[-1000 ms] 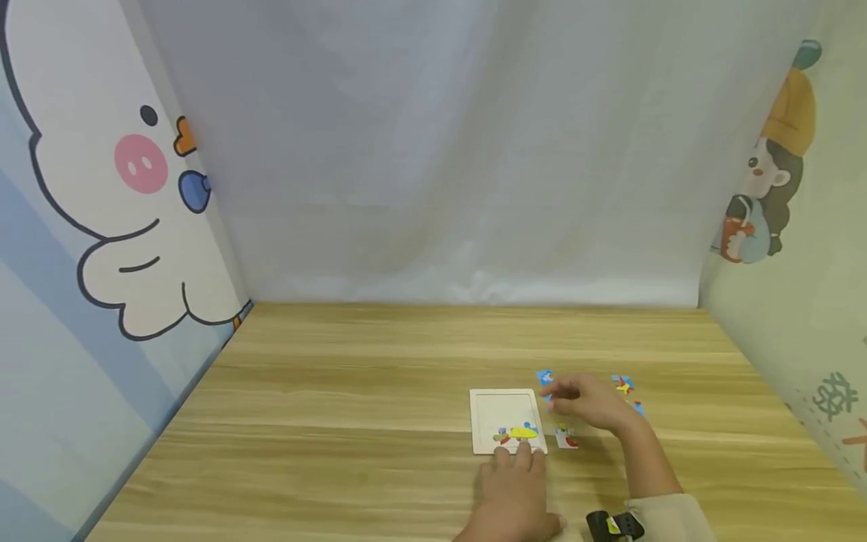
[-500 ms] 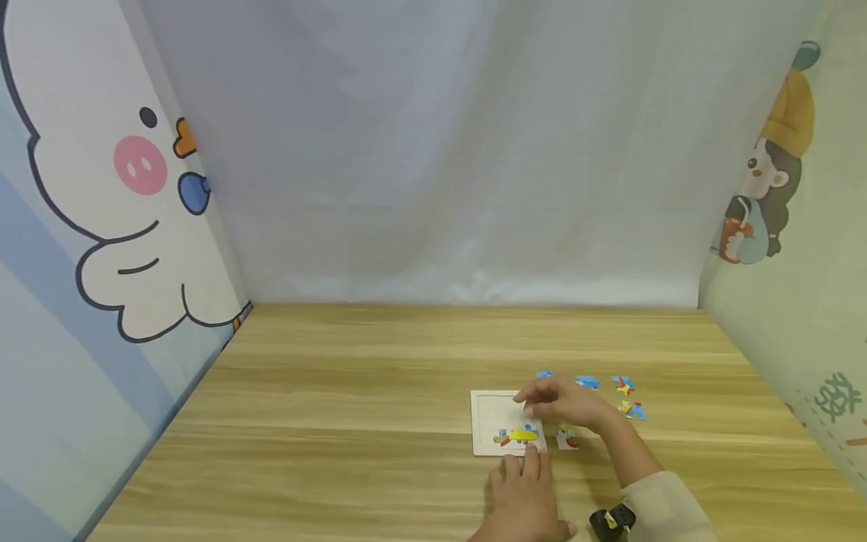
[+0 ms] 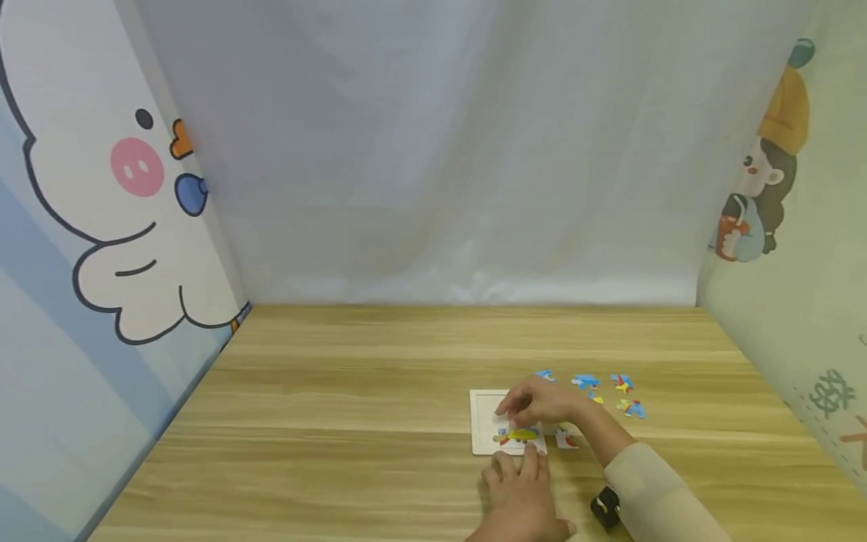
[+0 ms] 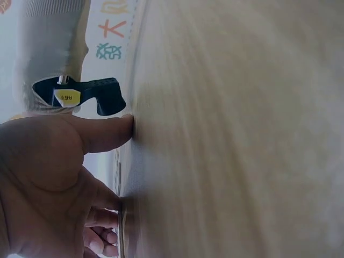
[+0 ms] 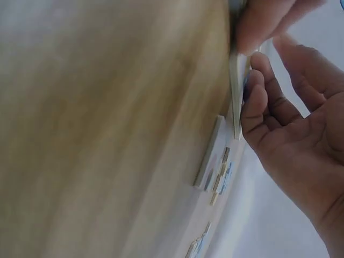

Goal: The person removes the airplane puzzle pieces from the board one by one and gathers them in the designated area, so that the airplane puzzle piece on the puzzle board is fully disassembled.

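Observation:
A pale square puzzle tray point(image 3: 484, 421) lies on the table, with a few joined pieces showing a yellow and green turtle point(image 3: 520, 435) near its front right. My left hand point(image 3: 520, 493) rests palm down at the tray's front edge, fingertips touching the frame; in the left wrist view its thumb point(image 4: 110, 134) touches the table. Over the tray, my right hand point(image 3: 545, 403) has curled fingers and thumb, and pinches a small puzzle piece mostly hidden by them. Only a blue sliver shows by the curled fingers point(image 5: 255, 102) in the right wrist view.
Several loose puzzle pieces lie right of the tray, among them a blue one point(image 3: 585, 382), a red and yellow one point(image 3: 622, 383) and a white and red one point(image 3: 566, 436). A black wrist device point(image 3: 606, 508) sits by the right sleeve point(image 3: 653, 482). A grey curtain point(image 3: 433, 165) closes the back.
My right hand has moved left from beside the loose pieces to over the tray, its fingertips now above the turtle pieces. The left hand shifted slightly right and stays at the front edge.

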`<control>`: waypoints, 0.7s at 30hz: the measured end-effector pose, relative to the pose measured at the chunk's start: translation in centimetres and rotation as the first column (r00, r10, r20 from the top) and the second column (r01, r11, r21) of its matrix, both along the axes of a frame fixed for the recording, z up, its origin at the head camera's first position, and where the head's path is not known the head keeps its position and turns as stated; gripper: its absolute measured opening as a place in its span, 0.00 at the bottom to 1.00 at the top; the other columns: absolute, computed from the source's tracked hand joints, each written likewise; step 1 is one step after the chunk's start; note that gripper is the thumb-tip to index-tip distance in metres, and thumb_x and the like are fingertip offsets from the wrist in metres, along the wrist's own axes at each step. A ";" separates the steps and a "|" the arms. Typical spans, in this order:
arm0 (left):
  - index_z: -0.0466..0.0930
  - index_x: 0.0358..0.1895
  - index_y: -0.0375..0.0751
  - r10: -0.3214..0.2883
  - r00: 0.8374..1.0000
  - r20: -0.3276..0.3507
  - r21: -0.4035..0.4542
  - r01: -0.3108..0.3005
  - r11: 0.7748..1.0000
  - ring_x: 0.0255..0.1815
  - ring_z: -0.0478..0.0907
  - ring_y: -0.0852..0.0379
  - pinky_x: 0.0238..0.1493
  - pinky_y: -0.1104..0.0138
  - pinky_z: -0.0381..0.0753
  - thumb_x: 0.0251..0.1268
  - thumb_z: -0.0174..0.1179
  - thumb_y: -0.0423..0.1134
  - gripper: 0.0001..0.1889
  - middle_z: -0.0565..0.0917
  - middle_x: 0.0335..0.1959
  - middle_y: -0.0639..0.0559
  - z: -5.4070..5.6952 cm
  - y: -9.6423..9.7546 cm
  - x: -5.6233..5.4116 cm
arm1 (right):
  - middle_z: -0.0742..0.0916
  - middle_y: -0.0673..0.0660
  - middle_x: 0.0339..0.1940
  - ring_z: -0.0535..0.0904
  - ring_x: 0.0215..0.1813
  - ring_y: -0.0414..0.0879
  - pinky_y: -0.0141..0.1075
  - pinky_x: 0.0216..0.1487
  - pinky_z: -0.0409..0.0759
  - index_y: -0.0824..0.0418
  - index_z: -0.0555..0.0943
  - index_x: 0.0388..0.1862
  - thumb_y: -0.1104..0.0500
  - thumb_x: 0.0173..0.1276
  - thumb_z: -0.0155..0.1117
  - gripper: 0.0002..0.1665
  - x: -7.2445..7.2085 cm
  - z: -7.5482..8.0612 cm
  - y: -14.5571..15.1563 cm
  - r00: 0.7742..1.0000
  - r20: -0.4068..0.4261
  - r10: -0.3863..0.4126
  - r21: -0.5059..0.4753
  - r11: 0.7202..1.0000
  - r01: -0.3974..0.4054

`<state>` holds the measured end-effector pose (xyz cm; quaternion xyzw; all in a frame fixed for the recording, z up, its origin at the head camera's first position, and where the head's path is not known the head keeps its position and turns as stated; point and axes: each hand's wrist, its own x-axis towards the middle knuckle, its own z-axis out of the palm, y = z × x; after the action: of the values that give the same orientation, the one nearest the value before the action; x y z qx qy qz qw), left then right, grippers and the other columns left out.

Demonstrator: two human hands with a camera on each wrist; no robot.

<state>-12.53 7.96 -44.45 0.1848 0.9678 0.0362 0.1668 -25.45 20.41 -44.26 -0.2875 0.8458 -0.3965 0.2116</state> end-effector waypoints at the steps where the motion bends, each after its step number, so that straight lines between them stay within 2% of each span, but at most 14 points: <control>1: 0.59 0.70 0.52 0.000 1.000 -0.001 0.001 0.000 1.000 0.65 0.51 0.36 0.58 0.43 0.58 0.44 0.59 0.71 0.49 0.55 0.71 0.56 0.0 -0.1 0.0 | 0.83 0.50 0.35 0.76 0.38 0.46 0.39 0.39 0.76 0.60 0.84 0.43 0.64 0.59 0.66 0.12 -0.2 0.0 -0.2 1.000 0.009 0.013 -0.004 1.000 -0.013; 4: 0.59 0.70 0.52 0.003 1.000 -0.001 -0.006 -0.003 1.000 0.66 0.49 0.32 0.58 0.41 0.58 0.44 0.58 0.71 0.48 0.54 0.71 0.57 0.2 -0.1 0.0 | 0.83 0.51 0.32 0.74 0.35 0.45 0.37 0.36 0.74 0.61 0.85 0.41 0.67 0.57 0.66 0.12 -0.4 0.1 -0.6 0.999 0.034 0.026 0.003 1.000 -0.027; 7: 0.58 0.70 0.55 0.021 1.000 0.002 -0.017 -0.021 1.000 0.65 0.50 0.30 0.53 0.39 0.63 0.44 0.57 0.72 0.48 0.54 0.71 0.58 0.2 0.0 0.0 | 0.82 0.50 0.30 0.72 0.32 0.43 0.34 0.33 0.73 0.61 0.86 0.38 0.68 0.55 0.67 0.11 -0.5 0.2 -0.9 0.998 0.046 0.035 0.024 0.999 -0.036; 12: 0.59 0.70 0.57 0.046 0.999 -0.001 -0.038 -0.046 0.998 0.63 0.53 0.30 0.44 0.39 0.69 0.42 0.58 0.73 0.48 0.54 0.70 0.60 0.2 0.2 0.0 | 0.84 0.51 0.28 0.77 0.30 0.41 0.33 0.32 0.76 0.64 0.86 0.32 0.70 0.51 0.69 0.08 -0.3 0.1 -1.3 0.997 0.044 0.065 0.023 0.998 -0.066; 21: 0.59 0.70 0.58 0.058 0.998 -0.015 -0.059 -0.059 0.997 0.63 0.54 0.30 0.44 0.40 0.70 0.41 0.58 0.74 0.49 0.55 0.69 0.61 0.0 0.3 0.1 | 0.82 0.51 0.23 0.74 0.28 0.41 0.33 0.30 0.73 0.63 0.85 0.30 0.71 0.49 0.70 0.08 0.2 0.3 -1.6 0.998 0.049 0.043 0.026 0.999 -0.044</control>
<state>-12.42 8.29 -44.44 0.1516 0.9746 0.0112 0.1644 -25.26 18.79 -43.94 -0.2932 0.8392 -0.3874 0.2443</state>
